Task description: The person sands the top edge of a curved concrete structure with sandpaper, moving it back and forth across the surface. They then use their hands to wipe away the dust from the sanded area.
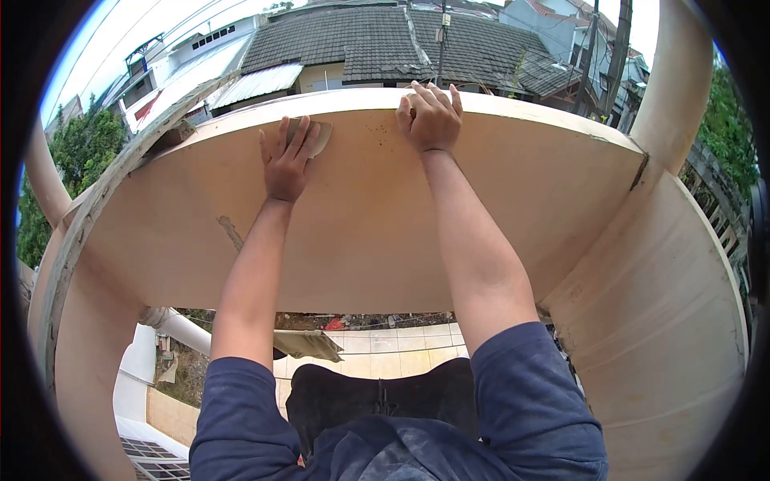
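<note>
In the head view, my left hand lies against the inner face of a beige wall, fingers stretched upward. Under its palm and fingers is a thin grey-beige sheet that looks like sandpaper, its right edge sticking out. Farther right, my right hand is curled over the wall's top edge, gripping it. Its fingertips point away from me over the rim. Small dark specks mark the surface between the two hands, and a rough grey patch shows beside my left forearm.
A long weathered board slants along the left side. Rounded columns rise at both ends of the wall. Far below lie a tiled floor and a draped cloth. Tiled roofs and utility poles stand beyond.
</note>
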The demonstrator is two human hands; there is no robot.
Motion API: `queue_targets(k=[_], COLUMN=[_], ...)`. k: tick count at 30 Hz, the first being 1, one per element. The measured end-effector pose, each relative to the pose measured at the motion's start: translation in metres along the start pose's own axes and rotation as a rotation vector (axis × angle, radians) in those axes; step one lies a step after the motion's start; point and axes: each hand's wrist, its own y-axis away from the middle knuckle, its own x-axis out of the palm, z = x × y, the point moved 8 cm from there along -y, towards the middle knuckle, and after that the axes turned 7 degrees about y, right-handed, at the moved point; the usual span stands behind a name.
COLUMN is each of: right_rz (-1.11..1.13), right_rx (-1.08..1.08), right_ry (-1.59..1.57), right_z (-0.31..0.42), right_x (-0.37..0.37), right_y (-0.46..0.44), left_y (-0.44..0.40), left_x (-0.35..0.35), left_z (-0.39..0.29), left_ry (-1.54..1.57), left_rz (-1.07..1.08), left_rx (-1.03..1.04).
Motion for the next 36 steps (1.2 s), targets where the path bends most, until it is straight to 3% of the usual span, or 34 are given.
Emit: queue_targets(k=[1,3,4,6,7,8,10,11,13,16,20,24,26,30,36], right_rz=[0.014,0.026,0.027,0.010,0.016,0.017,0.007,0.009,0.008,0.048,0.050,0.041,0.037,0.011,0.071], right_rx=[0.009,0.024,0.027,0.023,0.018,0.016,0.012,0.013,0.018,0.025,0.041,0.050,0.038,0.032,0.047], right_ry=[-0.017,-0.039,-0.040,-0.024,-0.025,-0.026,-0.017,-0.026,-0.037,-0.013,-0.075,-0.021,-0.056,-0.053,-0.047], right_z=[0.000,-0.001,-0.001,-0.001,0.000,0.000,-0.002,-0.001,0.001,0.000,-0.001,0.000,0.001,-0.002,-0.001], right_x=[0.000,0.001,0.002,0.001,0.001,0.001,0.000,0.000,-0.001,-0.002,-0.001,-0.001,-0.003,-0.001,0.001], right_y=[-0.001,0.000,-0.001,0.001,0.003,0.003,-0.001,-0.001,0.000,0.000,0.000,0.000,0.000,-0.002,0.001], left_y=[-0.007,-0.014,-0.017,-0.020,-0.019,-0.019,-0.022,-0.026,-0.030,-0.023,-0.018,-0.014,-0.005,-0.004,-0.023], left_x=[0.000,-0.011,-0.011,-0.007,0.002,0.001,0.001,0.001,-0.013,-0.003,0.000,0.000,0.006,0.012,-0.011], left_z=[0.000,0.018,0.012,-0.008,-0.027,-0.025,-0.030,-0.027,0.001,-0.008,-0.007,-0.023,-0.040,-0.038,0.002], left_ry=[0.002,0.056,0.054,0.113,0.115,0.116,0.042,0.046,-0.019,0.050,-0.029,-0.066,0.085,0.098,0.029], left_rz=[-0.009,-0.141,-0.140,-0.107,0.017,0.013,0.024,0.013,-0.100,-0.074,0.037,0.044,0.024,0.080,-0.134], left_rx=[0.003,-0.243,-0.241,-0.175,0.015,0.009,0.194,0.200,-0.130,-0.094,0.170,0.105,-0.029,0.169,-0.200])
